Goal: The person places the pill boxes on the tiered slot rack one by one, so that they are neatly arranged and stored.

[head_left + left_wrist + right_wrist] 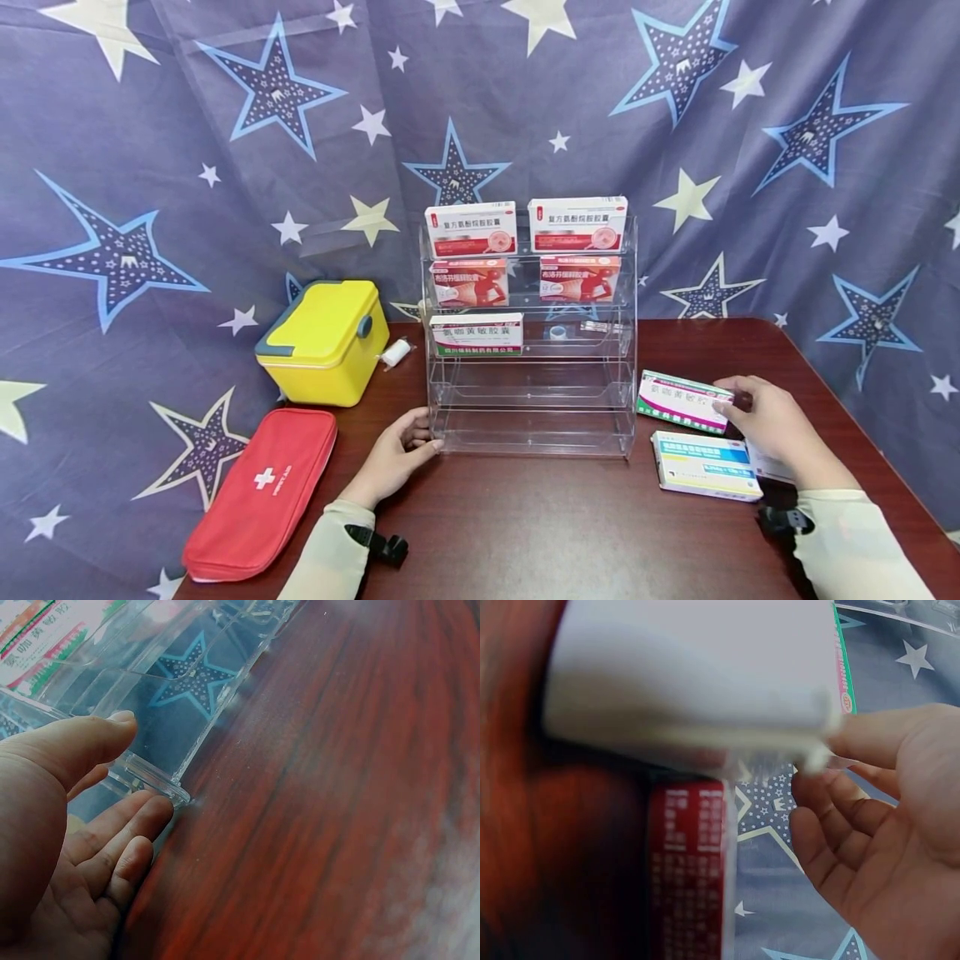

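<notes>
The right hand (772, 417) pinches a green-edged box (678, 403), a blue-and-yellow box (707, 465) lying just nearer than its fingers. Left of them, a clear rack (528, 423) stands between the hands; the left hand (399, 452) grips its corner, a red pouch (262, 508) farther left.

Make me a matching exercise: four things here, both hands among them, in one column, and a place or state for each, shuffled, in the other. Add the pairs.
1. Left hand
2. Right hand
3. Red pouch
4. Yellow box

A. Bears a white cross
B. At the lower left corner of the clear rack
C. Has a small white roll beside it
D. Holds a white, green and magenta medicine box

Pairs: 1-B, 2-D, 3-A, 4-C
</notes>
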A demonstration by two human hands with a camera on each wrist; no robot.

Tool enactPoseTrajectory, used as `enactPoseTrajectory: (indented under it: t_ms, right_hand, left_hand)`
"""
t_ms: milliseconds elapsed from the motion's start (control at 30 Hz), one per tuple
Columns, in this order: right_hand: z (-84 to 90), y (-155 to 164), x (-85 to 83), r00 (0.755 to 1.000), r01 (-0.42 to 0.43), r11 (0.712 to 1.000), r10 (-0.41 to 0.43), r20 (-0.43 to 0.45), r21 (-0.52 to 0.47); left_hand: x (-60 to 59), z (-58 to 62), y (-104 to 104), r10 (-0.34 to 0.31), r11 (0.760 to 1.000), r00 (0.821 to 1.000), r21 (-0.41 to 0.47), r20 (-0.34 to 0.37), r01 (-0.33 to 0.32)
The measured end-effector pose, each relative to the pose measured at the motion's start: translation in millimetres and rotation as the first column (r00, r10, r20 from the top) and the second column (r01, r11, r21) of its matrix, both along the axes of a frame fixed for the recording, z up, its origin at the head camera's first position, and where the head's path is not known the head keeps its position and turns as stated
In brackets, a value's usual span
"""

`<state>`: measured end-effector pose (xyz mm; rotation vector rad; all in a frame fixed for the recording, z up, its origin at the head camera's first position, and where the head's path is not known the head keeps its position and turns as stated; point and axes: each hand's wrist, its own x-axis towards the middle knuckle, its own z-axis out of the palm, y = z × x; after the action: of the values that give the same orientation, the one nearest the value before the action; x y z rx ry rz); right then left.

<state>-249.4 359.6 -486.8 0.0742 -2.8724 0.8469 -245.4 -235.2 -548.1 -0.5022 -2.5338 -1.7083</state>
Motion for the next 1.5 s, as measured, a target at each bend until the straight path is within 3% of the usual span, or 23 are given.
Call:
enactPoseTrajectory:
  t_ms: [467, 633, 733, 833, 900, 1033, 1133, 1267, 1500]
  right_hand:
    - [-0.4, 5, 0.6, 0.996, 0.042, 0.999, -0.042, -0.073, -0.009]
    - [9.7, 12, 4.0, 0.982, 0.078, 0.996, -0.086, -0.171, -0.052]
    - [25.0, 17, 7.3, 0.949, 0.121, 0.983, -0.156, -0.274, -0.139]
    - [47.8, 17, 11.0, 0.887, 0.182, 0.947, -0.275, -0.372, -0.265]
    - [67.1, 12, 14.0, 0.840, 0.189, 0.907, -0.348, -0.416, -0.376]
    - [107.8, -7, 17.9, 0.763, 0.112, 0.857, -0.398, -0.509, -0.503]
    - [131.9, -26, 16.4, 0.732, 0.027, 0.845, -0.380, -0.565, -0.534]
    - [147.6, -55, 10.1, 0.735, -0.085, 0.825, -0.327, -0.593, -0.559]
    - [151.1, -109, 6.8, 0.757, -0.218, 0.797, -0.226, -0.613, -0.563]
  left_hand:
    - [1.0, 1.7, 1, -0.010, 1.000, 1.000, 0.018, -0.020, 0.010]
    - [1.2, 2.6, 1, -0.003, 1.000, 1.000, 0.017, 0.002, 0.003]
    - [1.6, 3.1, 1, 0.001, 1.000, 1.000, 0.008, 0.015, -0.001]
    - [1.7, 3.5, 1, 0.001, 1.000, 1.000, -0.003, 0.015, -0.001]
    - [1.8, 3.8, 1, 0.000, 1.000, 1.000, -0.006, 0.013, 0.000]
    - [1.8, 4.1, 1, 0.007, 1.000, 1.000, -0.003, 0.014, -0.007]
    - [1.8, 4.5, 1, 0.015, 1.000, 1.000, -0.003, 0.009, -0.015]
    - [1.7, 4.7, 0, 0.016, 1.000, 1.000, -0.010, 0.009, -0.016]
    - [1.5, 2.6, 1, 0.009, 1.000, 1.000, -0.005, 0.010, -0.009]
